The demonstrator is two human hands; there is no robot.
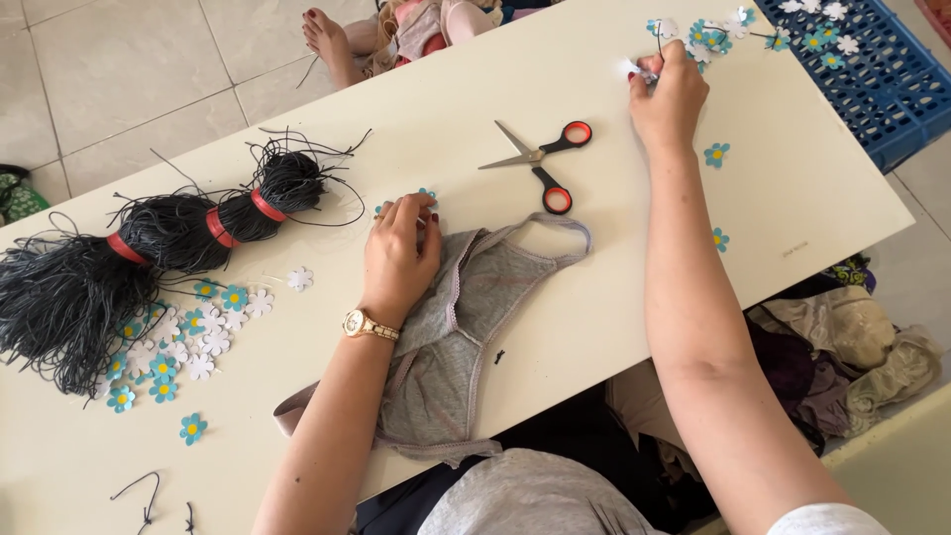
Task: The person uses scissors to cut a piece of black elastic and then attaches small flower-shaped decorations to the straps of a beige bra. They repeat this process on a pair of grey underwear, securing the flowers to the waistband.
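My left hand (400,254), with a gold watch on the wrist, rests on a grey undergarment (466,327) spread on the cream table (594,327); its fingertips pinch small blue paper flowers (426,194) at the cloth's top edge. My right hand (670,97) reaches to the far right side of the table and pinches a small white paper flower (635,69) with a thin black cord. More blue and white flowers (711,34) lie just beyond that hand. Open scissors (545,163) with red and black handles lie between my hands.
A bundle of black cords (149,248) tied with red bands lies at the left, with a pile of blue and white paper flowers (178,342) beside it. A blue plastic crate (882,89) holds more flowers at top right. Another person's bare foot (327,40) shows beyond the table. Clothes (852,347) lie heaped at the right.
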